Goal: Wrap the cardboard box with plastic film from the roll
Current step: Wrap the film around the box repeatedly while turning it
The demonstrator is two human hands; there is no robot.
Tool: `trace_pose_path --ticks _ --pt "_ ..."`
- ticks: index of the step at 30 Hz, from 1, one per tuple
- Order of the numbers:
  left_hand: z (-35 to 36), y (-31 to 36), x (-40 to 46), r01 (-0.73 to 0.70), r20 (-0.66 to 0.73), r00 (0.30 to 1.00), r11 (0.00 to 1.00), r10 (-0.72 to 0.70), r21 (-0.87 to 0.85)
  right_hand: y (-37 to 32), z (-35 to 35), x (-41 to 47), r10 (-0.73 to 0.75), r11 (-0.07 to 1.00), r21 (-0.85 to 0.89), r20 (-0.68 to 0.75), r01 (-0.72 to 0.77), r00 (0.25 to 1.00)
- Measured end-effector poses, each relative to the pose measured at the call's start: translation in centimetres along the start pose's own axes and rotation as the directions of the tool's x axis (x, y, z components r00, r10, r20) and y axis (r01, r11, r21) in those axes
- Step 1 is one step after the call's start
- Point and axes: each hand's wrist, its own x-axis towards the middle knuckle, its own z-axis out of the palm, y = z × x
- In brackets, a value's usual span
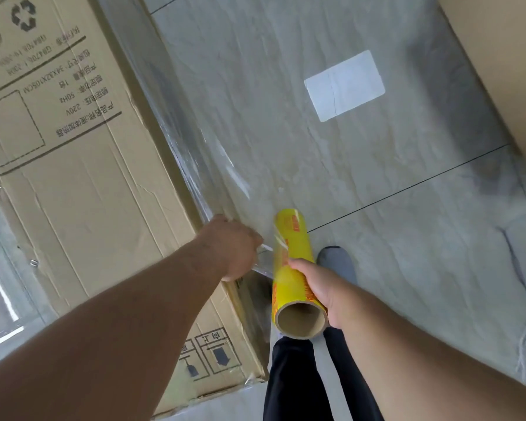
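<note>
A tall cardboard box [82, 189] with black printed text fills the left of the view. Clear plastic film [192, 153] runs along its right edge and down its side. My right hand [319, 287] grips a yellow film roll [292, 265] with a brown cardboard core, held just right of the box. My left hand [231, 244] rests at the box's right edge, fingers closed on the stretch of film that leads to the roll.
The floor is grey tile with dark grout lines. A white paper label [345, 85] lies on it ahead. Another cardboard box [504, 65] stands at the upper right. My dark trouser legs and a grey shoe [337, 262] are below the roll.
</note>
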Motion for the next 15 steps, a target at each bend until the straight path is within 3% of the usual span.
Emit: trace_pose_path --ticks 4,9,11,15 --pt "-0.6 1.0 0.3 0.005 0.078 0.997 0.997 -0.012 0.082 1.2 1.2 0.3 -0.003 0.961 -0.272 -0.176 -0.046 0.984" --pt "0.6 0.0 -1.0 0.042 0.137 0.988 0.986 -0.065 0.164 -1.6 3.5 -1.3 -0.013 0.755 -0.656 -0.034 -0.013 0.999" --pt "1.0 -0.1 -1.2 0.031 0.166 0.984 0.976 -0.067 0.214 -2.1 4.6 -1.2 0.013 0.744 -0.669 0.035 0.013 0.999" --pt "1.5 0.9 -0.9 0.032 0.207 0.974 0.964 -0.090 0.266 -0.9 4.7 -1.0 0.043 0.866 -0.500 0.046 -0.015 0.998"
